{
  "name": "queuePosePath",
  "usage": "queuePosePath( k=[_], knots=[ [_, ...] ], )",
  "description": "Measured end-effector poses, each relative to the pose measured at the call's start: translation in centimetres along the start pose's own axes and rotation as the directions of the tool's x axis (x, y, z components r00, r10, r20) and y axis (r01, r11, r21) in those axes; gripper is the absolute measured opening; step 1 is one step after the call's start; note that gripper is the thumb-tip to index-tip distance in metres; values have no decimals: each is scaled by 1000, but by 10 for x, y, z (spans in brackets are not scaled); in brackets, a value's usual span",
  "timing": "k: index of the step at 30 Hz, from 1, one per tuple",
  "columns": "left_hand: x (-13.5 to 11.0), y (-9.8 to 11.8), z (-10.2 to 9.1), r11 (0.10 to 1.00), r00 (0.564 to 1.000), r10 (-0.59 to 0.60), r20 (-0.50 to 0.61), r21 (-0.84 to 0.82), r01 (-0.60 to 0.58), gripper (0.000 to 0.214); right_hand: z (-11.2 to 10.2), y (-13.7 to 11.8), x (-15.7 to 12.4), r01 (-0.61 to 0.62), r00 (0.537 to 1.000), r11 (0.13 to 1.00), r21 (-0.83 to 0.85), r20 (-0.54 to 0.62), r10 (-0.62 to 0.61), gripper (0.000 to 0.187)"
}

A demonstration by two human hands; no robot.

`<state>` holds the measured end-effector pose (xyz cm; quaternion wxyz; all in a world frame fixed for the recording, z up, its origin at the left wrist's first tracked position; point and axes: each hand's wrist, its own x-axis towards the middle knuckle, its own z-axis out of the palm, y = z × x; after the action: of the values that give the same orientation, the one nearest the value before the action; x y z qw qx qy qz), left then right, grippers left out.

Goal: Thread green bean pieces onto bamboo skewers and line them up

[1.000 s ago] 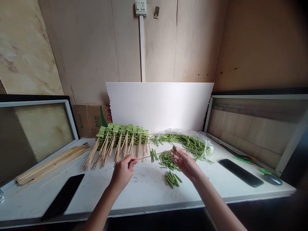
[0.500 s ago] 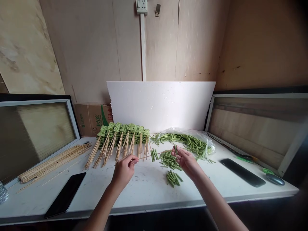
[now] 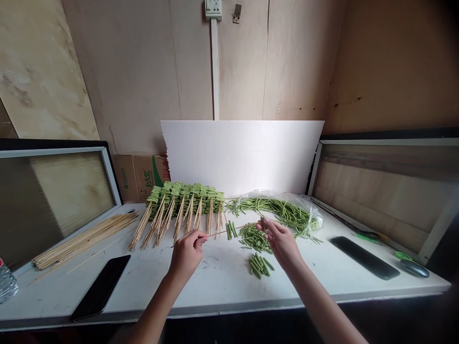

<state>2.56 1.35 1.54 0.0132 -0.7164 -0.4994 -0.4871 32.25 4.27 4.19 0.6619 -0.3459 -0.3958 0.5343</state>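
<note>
My left hand (image 3: 188, 251) is closed on a thin bamboo skewer (image 3: 216, 234) that points to the right. Several cut green bean pieces (image 3: 231, 230) are threaded crosswise on it. My right hand (image 3: 281, 240) pinches a short green bean piece (image 3: 263, 219) at the skewer's far end; the fingers partly hide it. Below the skewer lie a loose heap of cut bean pieces (image 3: 254, 238) and a smaller pile (image 3: 260, 265). Behind my left hand, finished bean skewers (image 3: 186, 198) are stacked in rows, their sticks towards me.
A bundle of bare skewers (image 3: 86, 239) and a black phone (image 3: 102, 288) lie on the left. Long beans (image 3: 283, 210) sit in a clear bag at the back. Another dark phone (image 3: 365, 258) and a computer mouse (image 3: 415, 268) are on the right. A white board (image 3: 244, 157) stands behind.
My right hand has brought the bean piece onto or against the skewer's tip, turning slightly. My left hand holds the skewer nearly still. The whole view has shifted slightly.
</note>
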Motion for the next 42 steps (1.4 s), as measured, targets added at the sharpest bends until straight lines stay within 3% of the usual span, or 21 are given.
queuePosePath(
  k=[8,21,33,42],
  knots=[
    [-5,1,6,1000,1000,4,-10,15,-4,20,7,9,-7,52,996,999,0,-72,-52,32],
    [-5,8,10,1000,998,-1,-61,-26,0,19,-1,15,2,-28,998,993,116,-51,34,35],
    [-8,4,12,1000,999,-4,-46,-31,3,20,7,23,-6,-13,999,1000,15,-50,13,27],
    [-8,9,14,999,998,23,-61,-37,-25,22,20,36,-22,66,993,996,-59,-97,-71,25]
  ],
)
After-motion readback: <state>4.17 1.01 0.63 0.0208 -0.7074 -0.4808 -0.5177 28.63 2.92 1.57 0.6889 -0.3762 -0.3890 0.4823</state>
